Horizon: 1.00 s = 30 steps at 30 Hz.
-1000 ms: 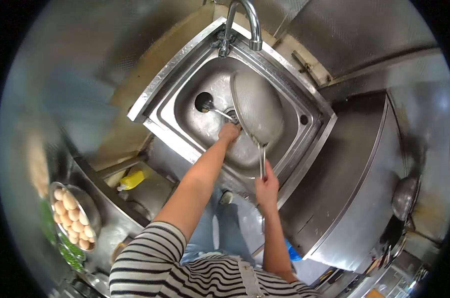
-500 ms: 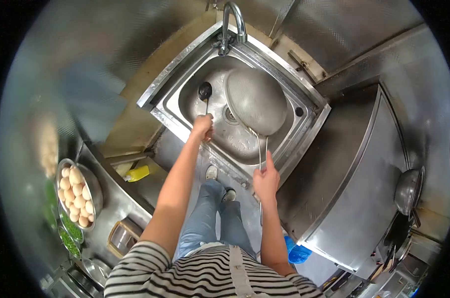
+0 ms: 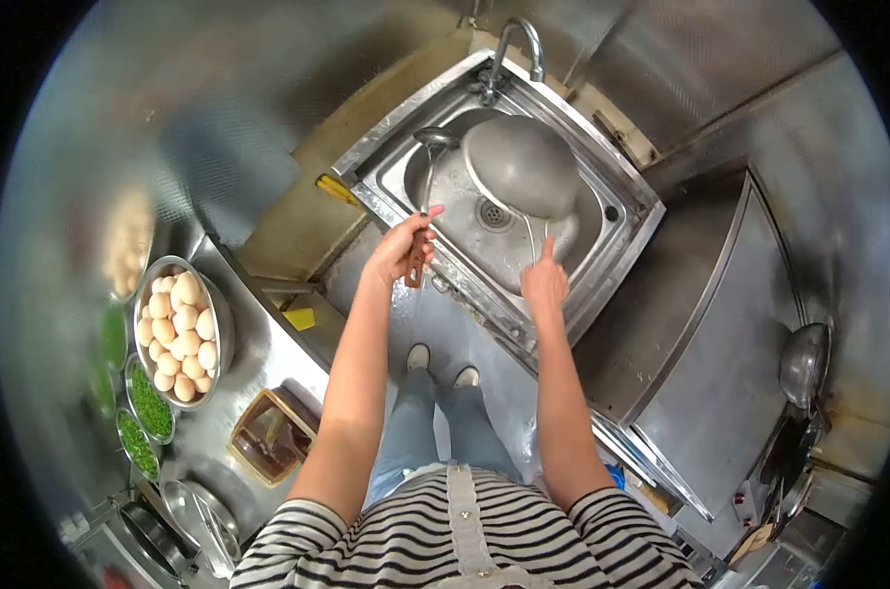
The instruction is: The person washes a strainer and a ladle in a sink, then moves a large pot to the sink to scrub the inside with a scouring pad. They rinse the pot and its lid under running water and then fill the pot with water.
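My left hand [image 3: 398, 249] is closed round the brown handle of a ladle [image 3: 437, 138], index finger stretched along it. The ladle's round metal bowl is over the far left side of the sink [image 3: 462, 267]. In my right hand [image 3: 545, 289] is the long wire handle of a large round mesh strainer [image 3: 525, 165], gripped with one finger pointing forward along it. The strainer is tilted over the right half of the basin and partly hides it. The drain [image 3: 492, 213] shows between the two tools.
A curved faucet [image 3: 516, 29] rises behind the sink. On the left counter stand a bowl of eggs [image 3: 178, 339], dishes of chopped greens [image 3: 150, 402] and a brown-rimmed container [image 3: 272, 437]. A steel cabinet [image 3: 720, 363] with a pan [image 3: 805, 363] borders the right.
The ladle has risen from low in the basin toward its far left edge, its handle now more in view. The strainer has shifted slightly up. The whole view has swung leftward.
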Each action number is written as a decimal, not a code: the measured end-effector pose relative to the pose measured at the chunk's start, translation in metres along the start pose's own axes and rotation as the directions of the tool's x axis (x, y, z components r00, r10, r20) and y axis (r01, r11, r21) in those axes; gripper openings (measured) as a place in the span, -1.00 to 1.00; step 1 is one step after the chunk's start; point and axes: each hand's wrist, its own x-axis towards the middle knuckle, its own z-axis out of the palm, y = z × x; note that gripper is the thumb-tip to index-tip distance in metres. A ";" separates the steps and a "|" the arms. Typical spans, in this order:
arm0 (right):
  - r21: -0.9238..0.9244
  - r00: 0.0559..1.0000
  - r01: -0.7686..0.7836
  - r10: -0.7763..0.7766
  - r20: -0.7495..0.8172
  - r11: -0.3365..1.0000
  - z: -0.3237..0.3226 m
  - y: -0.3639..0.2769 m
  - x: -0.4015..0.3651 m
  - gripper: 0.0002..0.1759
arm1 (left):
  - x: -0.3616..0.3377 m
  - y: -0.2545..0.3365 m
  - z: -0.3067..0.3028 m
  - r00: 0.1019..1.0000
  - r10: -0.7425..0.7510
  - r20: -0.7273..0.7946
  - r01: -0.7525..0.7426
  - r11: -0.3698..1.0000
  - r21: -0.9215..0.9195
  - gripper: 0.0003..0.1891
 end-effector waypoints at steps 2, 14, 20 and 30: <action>0.019 0.995 -0.097 0.096 0.016 0.995 0.025 0.004 0.008 -0.31 | 0.001 -0.001 -0.005 1.000 0.009 -0.014 -0.009 1.000 0.010 -0.75; -0.143 0.989 -0.057 0.076 0.125 0.988 0.059 0.016 0.033 -0.27 | 0.015 -0.013 -0.010 0.988 0.131 -0.077 -0.127 0.991 0.050 -0.80; -0.032 0.998 -0.046 0.047 0.050 0.998 -0.003 -0.015 -0.003 -0.24 | -0.001 -0.011 0.003 0.972 0.216 -0.090 -0.214 0.976 0.033 -0.79; -0.019 0.991 0.104 -0.106 -0.078 0.994 -0.022 -0.016 0.004 -0.35 | -0.028 -0.011 0.019 0.947 0.280 -0.157 -0.286 0.958 -0.019 -0.80</action>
